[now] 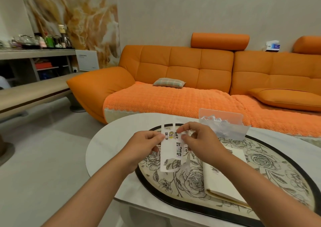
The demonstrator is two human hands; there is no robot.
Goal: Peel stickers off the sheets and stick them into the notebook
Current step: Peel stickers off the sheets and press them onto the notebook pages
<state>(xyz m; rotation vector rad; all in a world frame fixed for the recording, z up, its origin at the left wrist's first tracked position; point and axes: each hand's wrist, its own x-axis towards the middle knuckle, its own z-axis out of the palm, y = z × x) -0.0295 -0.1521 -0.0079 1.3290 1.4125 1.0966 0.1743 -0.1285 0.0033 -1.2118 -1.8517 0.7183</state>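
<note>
A white sticker sheet (pixel 169 150) with small cartoon stickers hangs upright above the table, its lower part partly cut out. My left hand (pixel 147 145) pinches its left edge near the top. My right hand (pixel 196 139) pinches at a sticker on the sheet's upper right, thumb and forefinger closed on it. An open cream notebook (pixel 220 179) lies on the table under my right forearm, with a small sticker on its left page.
A white oval table (pixel 107 150) carries a rose-patterned mat (pixel 271 159) with a black border. A clear plastic packet (pixel 224 124) with peeled scraps stands at the table's far edge. An orange sofa (pixel 182 80) lies beyond, a low bench at the left.
</note>
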